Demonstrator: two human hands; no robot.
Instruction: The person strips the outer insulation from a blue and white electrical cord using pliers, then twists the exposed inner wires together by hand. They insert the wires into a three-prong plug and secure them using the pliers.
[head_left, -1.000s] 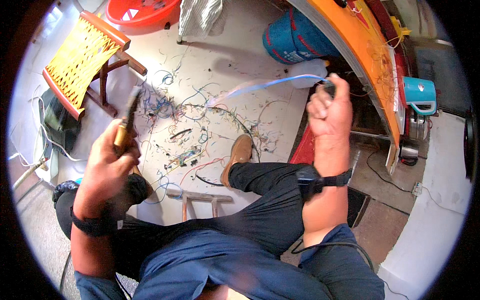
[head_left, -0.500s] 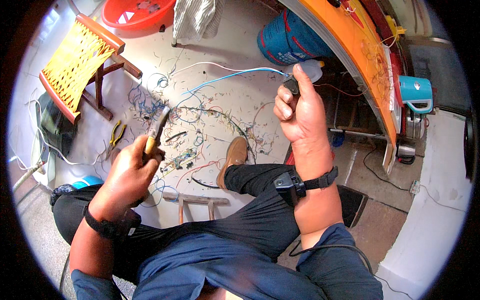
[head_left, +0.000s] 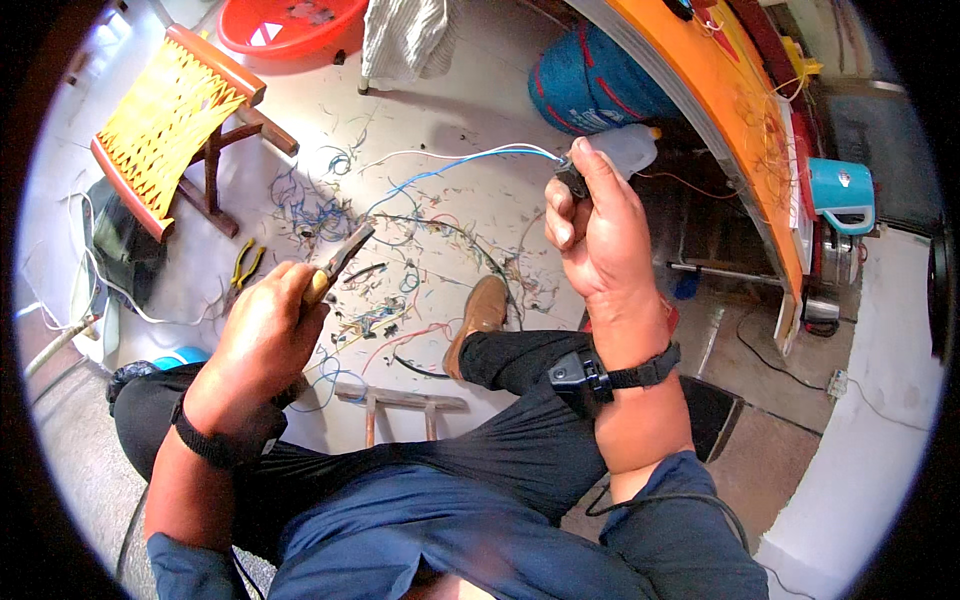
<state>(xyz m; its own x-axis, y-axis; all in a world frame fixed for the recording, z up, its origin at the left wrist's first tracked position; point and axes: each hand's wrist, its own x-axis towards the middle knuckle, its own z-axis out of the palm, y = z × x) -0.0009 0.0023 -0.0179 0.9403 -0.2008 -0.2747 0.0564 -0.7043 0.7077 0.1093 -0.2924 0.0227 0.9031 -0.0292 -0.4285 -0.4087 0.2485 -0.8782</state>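
My left hand (head_left: 262, 330) is closed around the yellow handles of a pair of pliers (head_left: 348, 256), whose metal jaws point up and to the right. My right hand (head_left: 608, 225) is raised, with thumb and fingers pinching a small black part (head_left: 571, 180); the fingers hide some of it. From that part a blue wire (head_left: 430, 174) and a white wire run left in an arc above the floor. The plier jaws are apart from the black part, and lie near the blue wire's left end in the picture.
Wire scraps (head_left: 310, 205) litter the floor. A second pair of yellow-handled pliers (head_left: 243, 262) lies there beside a yellow woven stool (head_left: 170, 130). At the back are a red basin (head_left: 290, 40) and a blue bucket (head_left: 600, 85). An orange-topped table (head_left: 690, 60) with a teal mug (head_left: 840, 190) stands right.
The pliers in my left hand have swung to the right, their jaws now more slanted. My right hand still holds the black part, and the wires have shifted slightly. The whole view has moved a little.
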